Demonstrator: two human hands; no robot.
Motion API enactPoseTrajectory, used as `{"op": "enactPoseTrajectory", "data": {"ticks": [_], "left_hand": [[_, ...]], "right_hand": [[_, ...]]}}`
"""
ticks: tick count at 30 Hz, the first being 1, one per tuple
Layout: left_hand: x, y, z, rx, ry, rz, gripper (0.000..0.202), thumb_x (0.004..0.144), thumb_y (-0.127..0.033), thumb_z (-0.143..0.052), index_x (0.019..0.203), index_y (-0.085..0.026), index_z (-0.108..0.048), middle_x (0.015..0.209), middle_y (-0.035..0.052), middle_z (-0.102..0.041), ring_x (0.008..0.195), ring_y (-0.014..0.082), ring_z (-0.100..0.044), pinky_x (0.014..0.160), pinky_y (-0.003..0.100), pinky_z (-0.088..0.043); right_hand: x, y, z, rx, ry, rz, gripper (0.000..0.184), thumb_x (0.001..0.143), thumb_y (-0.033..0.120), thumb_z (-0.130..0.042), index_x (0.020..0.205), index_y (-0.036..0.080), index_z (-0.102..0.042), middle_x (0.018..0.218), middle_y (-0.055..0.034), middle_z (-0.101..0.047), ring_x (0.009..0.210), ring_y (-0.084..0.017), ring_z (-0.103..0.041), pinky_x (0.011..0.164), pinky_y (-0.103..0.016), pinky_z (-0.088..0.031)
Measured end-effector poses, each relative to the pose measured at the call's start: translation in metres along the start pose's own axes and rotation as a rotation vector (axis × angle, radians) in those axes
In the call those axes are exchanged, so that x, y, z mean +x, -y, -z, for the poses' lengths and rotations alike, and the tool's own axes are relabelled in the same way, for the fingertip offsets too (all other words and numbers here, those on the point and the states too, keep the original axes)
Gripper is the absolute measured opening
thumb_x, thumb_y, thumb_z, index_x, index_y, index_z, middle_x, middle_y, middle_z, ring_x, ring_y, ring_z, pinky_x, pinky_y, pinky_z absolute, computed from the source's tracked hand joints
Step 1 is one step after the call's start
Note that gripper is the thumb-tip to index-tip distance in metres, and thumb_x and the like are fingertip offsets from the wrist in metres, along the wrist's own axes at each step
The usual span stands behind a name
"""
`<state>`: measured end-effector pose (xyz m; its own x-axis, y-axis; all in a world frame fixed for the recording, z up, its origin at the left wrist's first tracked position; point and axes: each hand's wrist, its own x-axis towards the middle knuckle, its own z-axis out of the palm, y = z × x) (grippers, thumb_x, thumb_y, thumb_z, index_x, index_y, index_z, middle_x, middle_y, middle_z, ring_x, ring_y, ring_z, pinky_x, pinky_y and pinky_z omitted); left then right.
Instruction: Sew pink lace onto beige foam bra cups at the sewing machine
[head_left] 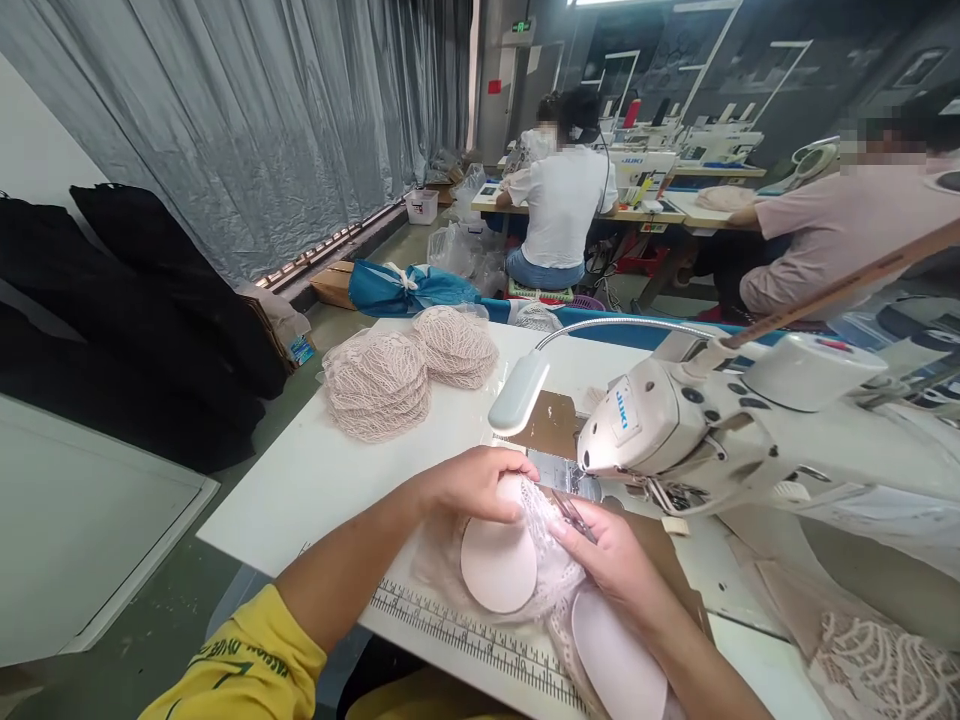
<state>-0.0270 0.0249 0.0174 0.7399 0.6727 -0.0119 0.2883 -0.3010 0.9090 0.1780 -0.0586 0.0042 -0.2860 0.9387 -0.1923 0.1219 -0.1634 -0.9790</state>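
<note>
A pale pink lace bra [551, 575] lies across the table's front edge, its smooth foam cups turned up. My left hand [476, 485] pinches the top of the left cup [499, 568] between thumb and fingers, close to the lace edge. In my right hand [619, 555] are small dark thread snips [574, 516], blades pointing up and left over the lace. The right thumb also rests against the lace. Below that hand lies the second cup [619, 655]. Some fingertips of both hands are hidden behind the fabric.
A JUKI sewing machine [675, 420] stands close on the right, its lamp [520, 392] bent over the table. Stacked lace cups [379, 385] lie at the back left. A printed ruler [465, 632] runs along the front edge. Two people sit at machines beyond.
</note>
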Motion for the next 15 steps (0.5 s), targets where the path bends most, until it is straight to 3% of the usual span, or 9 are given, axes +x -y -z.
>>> {"op": "enactPoseTrajectory", "data": {"ticks": [2, 4, 8, 15], "left_hand": [[0.002, -0.003, -0.007, 0.102, -0.056, -0.043, 0.049, 0.062, -0.036, -0.078, 0.106, -0.02, -0.063, 0.106, 0.0051, -0.063, 0.095, 0.0217, -0.057, 0.082, 0.029, -0.044], [0.005, -0.003, -0.013, 0.101, -0.041, -0.043, 0.052, 0.062, -0.044, -0.08, 0.105, -0.02, -0.062, 0.099, 0.0041, -0.063, 0.088, 0.0198, -0.057, 0.077, 0.028, -0.044], [0.008, 0.005, -0.02, -0.127, 0.099, 0.054, 0.04, 0.067, -0.042, -0.078, 0.094, -0.015, -0.063, 0.083, 0.0014, -0.062, 0.074, 0.014, -0.055, 0.065, 0.023, -0.041], [0.008, 0.006, -0.015, -0.443, 0.222, 0.199, 0.034, 0.069, -0.042, -0.078, 0.082, -0.012, -0.069, 0.075, 0.0028, -0.064, 0.069, 0.0129, -0.056, 0.065, 0.024, -0.043]], "right_hand": [[0.0, -0.001, 0.0, -0.011, 0.004, 0.009, 0.026, 0.086, 0.044, -0.058, 0.091, 0.019, -0.065, 0.09, -0.0048, -0.067, 0.087, -0.023, -0.061, 0.075, -0.03, -0.05], [0.0, -0.001, 0.001, -0.034, -0.005, 0.02, 0.026, 0.085, 0.044, -0.059, 0.087, 0.019, -0.065, 0.089, -0.0049, -0.067, 0.089, -0.023, -0.06, 0.076, -0.03, -0.049], [-0.002, 0.001, 0.004, -0.011, 0.015, 0.011, 0.029, 0.086, 0.044, -0.058, 0.1, 0.019, -0.065, 0.096, -0.0059, -0.067, 0.092, -0.023, -0.06, 0.081, -0.032, -0.049], [-0.007, 0.0, 0.017, -0.128, -0.051, -0.05, 0.041, 0.081, 0.051, -0.062, 0.108, 0.02, -0.065, 0.091, -0.0046, -0.066, 0.082, -0.02, -0.06, 0.074, -0.029, -0.049]]}}
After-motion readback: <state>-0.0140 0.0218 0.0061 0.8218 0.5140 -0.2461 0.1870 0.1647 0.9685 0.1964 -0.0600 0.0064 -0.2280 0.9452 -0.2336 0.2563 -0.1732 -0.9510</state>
